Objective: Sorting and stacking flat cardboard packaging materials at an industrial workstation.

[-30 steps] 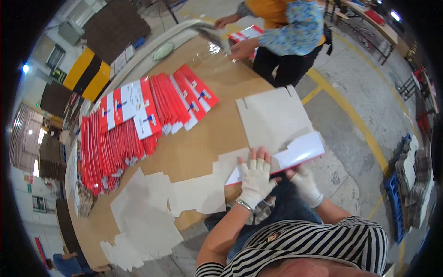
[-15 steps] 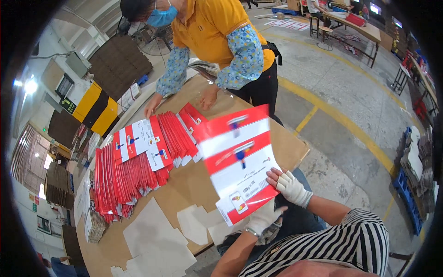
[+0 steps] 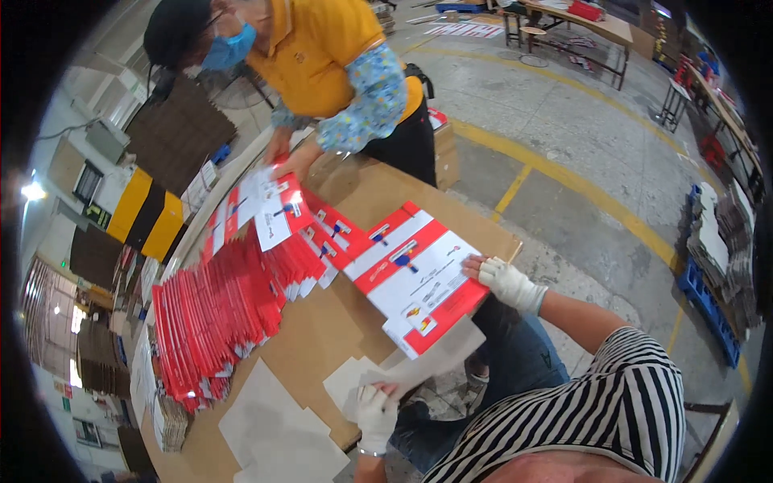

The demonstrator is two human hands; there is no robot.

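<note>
A flat red-and-white printed carton [image 3: 427,274] lies over the right part of the table. At its right edge my right hand [image 3: 511,283], in a white fingerless glove, has its fingers over the print; its thumb is hidden. My left hand [image 3: 376,414], gloved alike, is low at the near table edge, its fingers curled against the edge of a blank white sheet [image 3: 439,356]. Part of that sheet lies under the carton. More blank white pieces [image 3: 278,427] are spread to the left. A long fanned stack of red cartons [image 3: 213,310] stands beyond them.
Across the brown table [image 3: 322,326], a co-worker [image 3: 322,64] in a yellow shirt and patterned sleeves handles several printed cartons [image 3: 262,205]. Stacked cardboard [image 3: 729,258] rests on a blue pallet [image 3: 708,310] at the right. A striped yellow-and-black block [image 3: 145,213] is at far left.
The carton has come down from the air onto the table, with my right hand still at its edge. My left hand has moved left and nearer. The co-worker has lifted cartons off the stack.
</note>
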